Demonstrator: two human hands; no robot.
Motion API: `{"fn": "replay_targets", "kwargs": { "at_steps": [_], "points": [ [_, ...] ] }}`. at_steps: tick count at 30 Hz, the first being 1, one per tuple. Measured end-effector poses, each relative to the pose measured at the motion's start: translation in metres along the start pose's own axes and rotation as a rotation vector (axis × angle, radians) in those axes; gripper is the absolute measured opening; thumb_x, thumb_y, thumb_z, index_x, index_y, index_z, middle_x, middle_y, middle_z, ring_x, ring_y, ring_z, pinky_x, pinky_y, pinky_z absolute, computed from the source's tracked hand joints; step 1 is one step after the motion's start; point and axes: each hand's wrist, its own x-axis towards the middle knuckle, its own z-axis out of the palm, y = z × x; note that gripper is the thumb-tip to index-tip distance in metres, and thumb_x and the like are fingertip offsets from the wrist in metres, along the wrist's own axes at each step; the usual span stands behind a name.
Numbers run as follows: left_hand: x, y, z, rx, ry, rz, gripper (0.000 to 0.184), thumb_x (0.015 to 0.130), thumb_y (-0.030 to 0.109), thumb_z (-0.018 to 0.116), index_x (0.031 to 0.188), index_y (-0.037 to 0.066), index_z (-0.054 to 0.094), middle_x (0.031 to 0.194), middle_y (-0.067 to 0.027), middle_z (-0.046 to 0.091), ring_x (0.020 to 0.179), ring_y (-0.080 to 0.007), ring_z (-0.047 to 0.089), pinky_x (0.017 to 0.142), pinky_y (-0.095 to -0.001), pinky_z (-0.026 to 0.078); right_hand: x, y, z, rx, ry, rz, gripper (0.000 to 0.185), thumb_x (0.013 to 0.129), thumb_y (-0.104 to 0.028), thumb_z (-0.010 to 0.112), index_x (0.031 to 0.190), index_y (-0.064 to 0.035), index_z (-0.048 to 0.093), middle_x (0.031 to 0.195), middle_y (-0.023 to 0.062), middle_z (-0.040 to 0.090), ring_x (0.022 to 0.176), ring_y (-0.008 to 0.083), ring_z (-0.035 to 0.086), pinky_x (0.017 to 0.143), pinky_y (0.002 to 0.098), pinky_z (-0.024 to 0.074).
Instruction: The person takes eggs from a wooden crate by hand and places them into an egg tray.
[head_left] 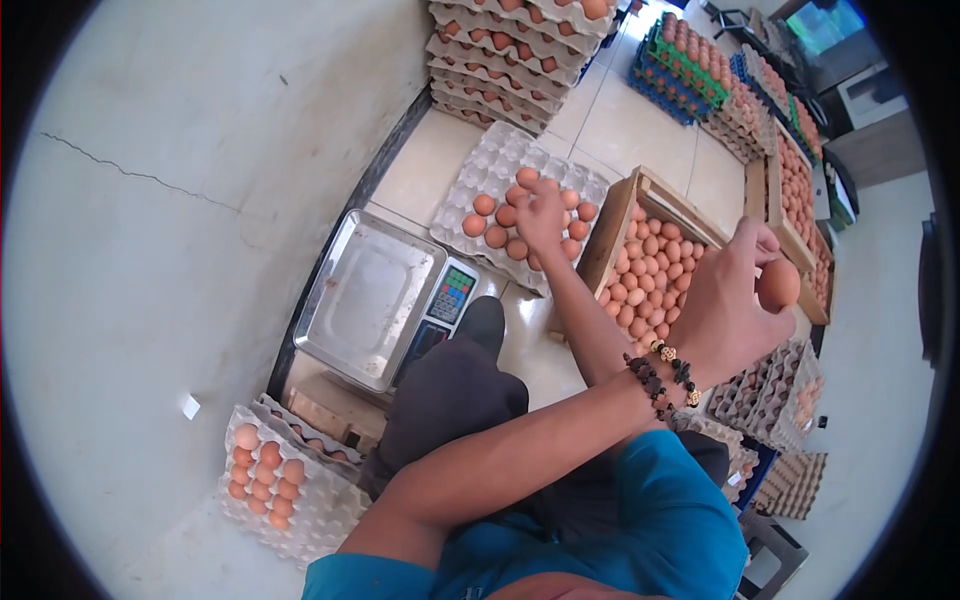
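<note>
My arms cross. My left hand (735,300), with beaded bracelets (665,380) at its wrist, is raised on the right side, its fingers closed around a brown egg (778,286). Below it stands a wooden crate (612,235) full of loose brown eggs (650,275). My right hand (541,218) reaches over a grey pulp egg tray (470,185) that is partly filled with eggs. Its fingers are curled at an egg (528,178) in the middle of the tray; the fingers partly hide the contact.
A scale with a metal pan (365,300) and keypad (452,293) sits by the wall. Stacked egg trays (500,75) rise at the back. Another tray with eggs (265,475) leans at lower left. Green and blue trays (680,70) and more crates (790,190) stand at right.
</note>
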Motion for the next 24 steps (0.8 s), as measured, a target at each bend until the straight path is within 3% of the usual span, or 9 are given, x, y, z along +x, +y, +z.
{"fn": "replay_targets", "kwargs": {
  "at_steps": [1, 3, 5, 7, 10, 15, 19, 22, 24],
  "points": [
    [0.0, 0.0, 0.001, -0.03, 0.024, -0.015, 0.04, 0.069, 0.005, 0.073, 0.104, -0.001, 0.055, 0.092, -0.0199, 0.064, 0.083, -0.0373, 0.063, 0.074, -0.0432, 0.052, -0.004, -0.009, -0.014, 0.132, 0.119, 0.133, 0.026, 0.087, -0.01, 0.062, 0.11, -0.0007, 0.07, 0.093, 0.0134, 0.071, 0.096, 0.0254, 0.066, 0.084, 0.0381, 0.0537],
    [0.001, 0.004, -0.002, 0.092, 0.016, 0.069, 0.035, 0.072, 0.005, 0.072, 0.101, -0.001, 0.054, 0.089, -0.0184, 0.066, 0.084, -0.0343, 0.065, 0.075, -0.0402, 0.053, -0.005, -0.002, -0.063, 0.468, 0.112, 0.29, 0.024, 0.09, -0.004, 0.058, 0.111, 0.0039, 0.067, 0.102, 0.0118, 0.069, 0.096, 0.0212, 0.066, 0.084, 0.0369, 0.0552],
    [0.003, 0.005, -0.003, 0.289, 0.032, 0.192, 0.032, 0.073, 0.006, 0.071, 0.098, -0.001, 0.054, 0.086, -0.0177, 0.066, 0.085, -0.0335, 0.065, 0.077, -0.0393, 0.053, -0.019, -0.015, -0.124, 0.934, 0.231, 0.339, 0.03, 0.094, -0.01, 0.055, 0.121, 0.0005, 0.062, 0.105, 0.01, 0.066, 0.098, 0.0226, 0.064, 0.089, 0.0374, 0.0542],
    [0.004, 0.007, -0.007, 0.564, 0.072, 0.358, 0.03, 0.073, 0.007, 0.072, 0.097, -0.001, 0.056, 0.083, -0.018, 0.066, 0.086, -0.0348, 0.062, 0.08, -0.0406, 0.051, -0.032, -0.034, -0.182, 1.351, 0.348, 0.328, 0.034, 0.096, -0.014, 0.053, 0.127, -0.0012, 0.058, 0.107, 0.0096, 0.064, 0.1, 0.0236, 0.063, 0.092, 0.0379, 0.0535],
    [0.009, 0.006, -0.01, 0.858, 0.012, 0.288, 0.025, 0.08, 0.016, 0.068, 0.097, 0.001, 0.058, 0.09, -0.0162, 0.065, 0.095, -0.0294, 0.058, 0.085, -0.0367, 0.048, -0.041, -0.052, -0.231, 1.647, 0.316, 0.212, 0.036, 0.095, -0.013, 0.053, 0.13, -0.0012, 0.054, 0.11, 0.0112, 0.062, 0.102, 0.0248, 0.062, 0.093, 0.0386, 0.0529],
    [0.01, -0.014, -0.011, 1.261, -0.092, 0.29, 0.026, 0.084, 0.013, 0.063, 0.107, 0.001, 0.062, 0.106, -0.0141, 0.065, 0.1, -0.0259, 0.057, 0.086, -0.0329, 0.047, -0.037, -0.065, -0.228, 1.798, 0.086, 0.186, 0.041, 0.095, -0.012, 0.052, 0.134, -0.0014, 0.049, 0.115, 0.0139, 0.059, 0.105, 0.0267, 0.06, 0.095, 0.0397, 0.0519],
    [-0.006, 0.005, -0.006, 1.301, 0.143, 0.471, 0.033, 0.081, 0.011, 0.061, 0.113, 0.003, 0.061, 0.104, -0.0107, 0.061, 0.098, -0.0262, 0.057, 0.089, -0.0361, 0.044, -0.028, -0.059, -0.183, 1.8, -0.087, 0.291, 0.045, 0.095, -0.012, 0.051, 0.138, -0.0015, 0.044, 0.119, 0.0161, 0.056, 0.108, 0.0282, 0.059, 0.096, 0.0407, 0.051],
    [-0.025, -0.001, 0.008, 1.253, -0.304, 0.465, 0.027, 0.08, 0.01, 0.063, 0.107, 0.006, 0.064, 0.1, -0.0091, 0.062, 0.097, -0.0246, 0.058, 0.087, -0.0376, 0.044, -0.021, -0.048, -0.139, 1.766, -0.208, 0.4, 0.048, 0.095, -0.011, 0.05, 0.141, -0.0016, 0.041, 0.122, 0.0177, 0.054, 0.11, 0.0293, 0.058, 0.097, 0.0414, 0.0504],
    [-0.042, -0.017, 0.019, 1.261, -0.427, 0.462, 0.019, 0.08, 0.012, 0.064, 0.098, 0.006, 0.067, 0.094, -0.0076, 0.064, 0.093, -0.0223, 0.061, 0.082, -0.0375, 0.045, -0.015, -0.041, -0.107, 1.711, -0.264, 0.469, 0.05, 0.094, -0.011, 0.05, 0.142, -0.0016, 0.038, 0.124, 0.0188, 0.053, 0.111, 0.0301, 0.057, 0.098, 0.0418, 0.05]
  ]
}}
